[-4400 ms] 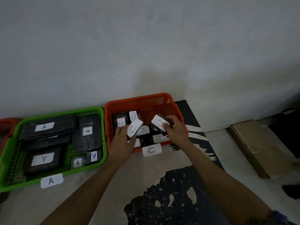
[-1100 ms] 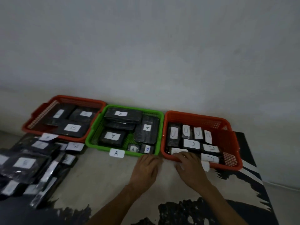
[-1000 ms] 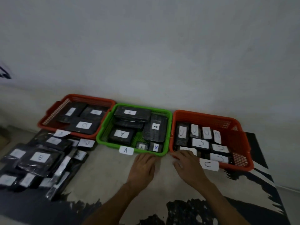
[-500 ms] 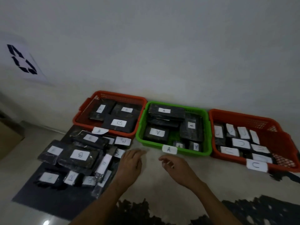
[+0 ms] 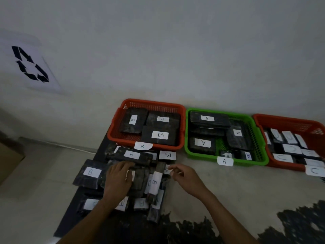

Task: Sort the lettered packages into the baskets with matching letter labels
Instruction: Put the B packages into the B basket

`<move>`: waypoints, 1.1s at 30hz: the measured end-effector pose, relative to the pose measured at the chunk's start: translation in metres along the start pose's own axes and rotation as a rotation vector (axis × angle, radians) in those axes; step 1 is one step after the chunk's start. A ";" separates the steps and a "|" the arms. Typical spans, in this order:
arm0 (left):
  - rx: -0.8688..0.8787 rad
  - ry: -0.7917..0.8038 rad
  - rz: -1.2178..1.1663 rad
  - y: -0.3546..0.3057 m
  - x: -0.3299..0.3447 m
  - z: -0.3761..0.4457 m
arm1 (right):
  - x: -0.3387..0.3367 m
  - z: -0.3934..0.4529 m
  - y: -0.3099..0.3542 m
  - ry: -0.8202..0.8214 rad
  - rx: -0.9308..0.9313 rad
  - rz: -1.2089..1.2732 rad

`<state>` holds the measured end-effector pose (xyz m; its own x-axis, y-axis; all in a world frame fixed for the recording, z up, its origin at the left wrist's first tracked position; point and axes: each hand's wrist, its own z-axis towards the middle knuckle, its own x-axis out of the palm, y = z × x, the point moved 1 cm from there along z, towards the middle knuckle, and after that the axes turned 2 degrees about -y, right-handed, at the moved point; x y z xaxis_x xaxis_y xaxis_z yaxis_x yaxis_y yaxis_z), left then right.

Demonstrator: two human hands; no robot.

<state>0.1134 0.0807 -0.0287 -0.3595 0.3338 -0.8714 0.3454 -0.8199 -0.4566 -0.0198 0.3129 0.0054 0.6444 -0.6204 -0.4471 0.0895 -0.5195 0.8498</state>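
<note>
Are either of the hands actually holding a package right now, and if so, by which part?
Neither clearly holds one. The left hand lies flat on the pile of black wrapped packages. The right hand hovers with its fingers loosely curled by a white label; a pinch cannot be told.

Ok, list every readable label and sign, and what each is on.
"B": tag on left orange basket; its three packages; several loose packages.
"A": tag on green basket; its packages.
"C": tag on right orange basket; its packages, sideways.
Recycling arrows, no words: wall sheet.
Nearest pile labels: blurred.
</note>
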 end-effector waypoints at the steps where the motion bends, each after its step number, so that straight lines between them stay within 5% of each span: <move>1: -0.073 0.024 0.020 0.009 -0.001 0.000 | 0.005 0.002 0.004 -0.002 0.008 0.028; 8: -0.454 0.164 0.016 0.042 -0.009 0.006 | 0.043 0.024 0.036 0.069 0.221 0.348; 16: -0.481 0.261 0.070 0.049 -0.011 0.010 | 0.090 0.028 0.043 0.170 0.427 0.255; 24: -0.614 0.118 -0.319 0.049 -0.019 0.017 | 0.092 0.020 0.043 0.166 0.404 0.273; 33: -0.589 -0.021 -0.389 0.042 -0.030 0.001 | 0.096 0.008 0.034 0.102 0.429 0.382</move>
<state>0.1376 0.0360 -0.0213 -0.5666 0.5378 -0.6243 0.5980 -0.2528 -0.7606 0.0392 0.2311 -0.0109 0.6424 -0.7618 -0.0836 -0.4654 -0.4746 0.7471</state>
